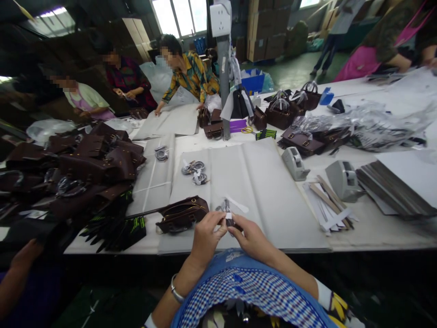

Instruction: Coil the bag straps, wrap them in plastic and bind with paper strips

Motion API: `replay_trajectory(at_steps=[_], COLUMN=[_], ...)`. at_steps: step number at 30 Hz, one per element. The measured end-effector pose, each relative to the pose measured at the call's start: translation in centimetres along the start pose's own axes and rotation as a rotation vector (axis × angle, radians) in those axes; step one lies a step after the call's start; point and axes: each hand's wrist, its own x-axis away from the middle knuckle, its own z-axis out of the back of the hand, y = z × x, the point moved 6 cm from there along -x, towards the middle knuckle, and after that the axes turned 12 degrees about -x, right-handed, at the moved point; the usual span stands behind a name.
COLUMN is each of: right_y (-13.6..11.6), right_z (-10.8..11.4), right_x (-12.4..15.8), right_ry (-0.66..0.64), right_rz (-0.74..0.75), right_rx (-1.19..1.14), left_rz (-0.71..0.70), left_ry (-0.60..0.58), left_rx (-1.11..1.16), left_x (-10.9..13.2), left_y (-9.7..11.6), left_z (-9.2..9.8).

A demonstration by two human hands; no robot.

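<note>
In front of my apron I hold a small dark strap bundle [229, 221] with clear film and a white paper band on it. My left hand [207, 233] pinches its left side, fingers closed. My right hand [251, 233] grips the right side between thumb and fingers. Just beyond the bundle, a white strip [238, 204] lies on the grey sheet [266, 191]. To the left of my left hand lies a dark brown handbag [184, 214], its zipped top facing up. Farther back are coiled straps [194, 167] in film with white bands, and another coil [161, 153].
Brown handbags [85, 155] are heaped at the left, with black-and-green gloves [116, 228] before them. Two tape dispensers [295, 164], cardboard strips [329, 205] and stacked boards [396, 189] lie right. A grey post [224, 82] rises mid-table. A co-worker [191, 77] handles a sheet opposite.
</note>
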Motion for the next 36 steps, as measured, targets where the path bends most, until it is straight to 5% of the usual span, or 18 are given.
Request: replay_trajectory(at_steps=[9, 14, 17, 22, 25, 28, 33, 36], right_y=[0.0, 1.1, 1.6, 1.0, 1.2, 2.0, 4.5, 5.5], right_z=[0.4, -0.3, -0.8, -0.8, -1.0, -2.2, -2.8, -1.7], right_x=[0.8, 1.3, 1.6, 1.3, 0.6, 0.3, 0.3, -0.6], right_ry=[-0.045, -0.092, -0.093, -0.032, -0.051, -0.147, -0.121, -0.082], right_rz=[-0.013, 0.004, 0.051, 0.103, -0.056, -0.28, -0.494, -0.449], right_rx=[0.299, 0.379, 0.336, 0.074, -0.36, -0.816, -0.941, -0.819], left_rz=[-0.084, 0.005, 0.092, 0.521, 0.765, 0.856, 0.941, 1.031], left_ry=[-0.097, -0.211, -0.137, 0.076, 0.184, 0.262, 0.513, 0.511], left_rx=[-0.125, -0.281, -0.215, 0.362, 0.764, 0.894, 0.551, 0.378], left_x=[0.7, 1.4, 1.6, 2.1, 3.0, 3.6, 6.0, 10.1], left_y=[1.2, 1.4, 1.0, -1.9, -3.0, -3.6, -8.2, -12.6], left_z=[-0.9, -2.3, -2.2, -2.0, -3.3, -4.2, -0.1, 3.8])
